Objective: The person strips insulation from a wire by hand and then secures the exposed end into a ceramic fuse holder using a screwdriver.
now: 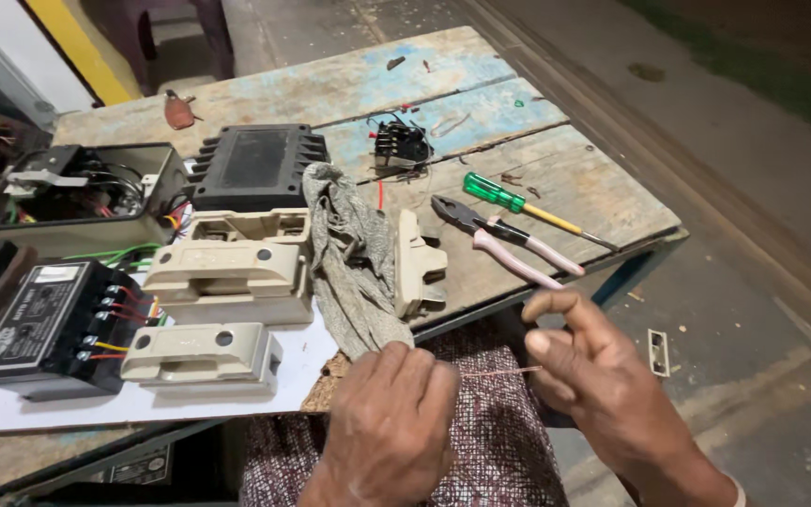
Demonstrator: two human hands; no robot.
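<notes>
Both hands pinch one thin copper wire (pixel 501 372) taut. Left hand (pixel 389 413) closed, right hand (pixel 593 371) seemingly pinching its end, near the pliers (pixel 504 239).

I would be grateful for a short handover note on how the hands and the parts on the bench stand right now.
Left hand: closed on one end of a thin copper wire, over the lap.
Right hand: pinching the wire's other end between thumb and fingers, so it is stretched between both hands.
On the wooden bench: pliers and a green-handled screwdriver lie untouched at the right; a grey rag lies draped over the edge; cream fuse carriers and a black unit lie to the left.
Done: wire in hand. Left: wire not fitted to any part.
</notes>
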